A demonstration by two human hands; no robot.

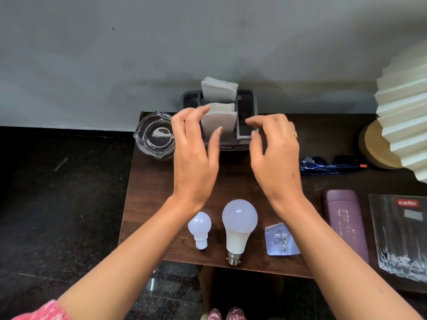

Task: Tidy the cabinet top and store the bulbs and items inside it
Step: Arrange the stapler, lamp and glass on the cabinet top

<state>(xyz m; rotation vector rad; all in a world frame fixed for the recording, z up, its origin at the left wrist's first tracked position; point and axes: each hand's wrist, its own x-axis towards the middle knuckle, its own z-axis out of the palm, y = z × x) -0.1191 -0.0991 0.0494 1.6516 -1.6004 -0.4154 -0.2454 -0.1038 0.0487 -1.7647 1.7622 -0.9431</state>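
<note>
"cello" on red label, box (pixel 397 239); purple case (pixel 345 225) script unreadable.

**Room Around the Gray Box**

Bare cabinet top (pixel 233 179) lies in front of the gray box (pixel 251 102), between it and the small bulb (pixel 199 227) and big bulb (pixel 239 224). A glass dish (pixel 155 135) sits just beside the box's left side. Blue glasses (pixel 332 165) lie to its right, a big lamp (pixel 402 107) farther right. The wall (pixel 161 54) stands close behind.

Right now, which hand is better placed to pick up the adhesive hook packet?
Right. The right hand hovers open, holding nothing, and the adhesive hook packet lies beside its forearm. The left hand pinches the napkins, and the small bulb and large bulb lie between its arm and the packet.
</note>
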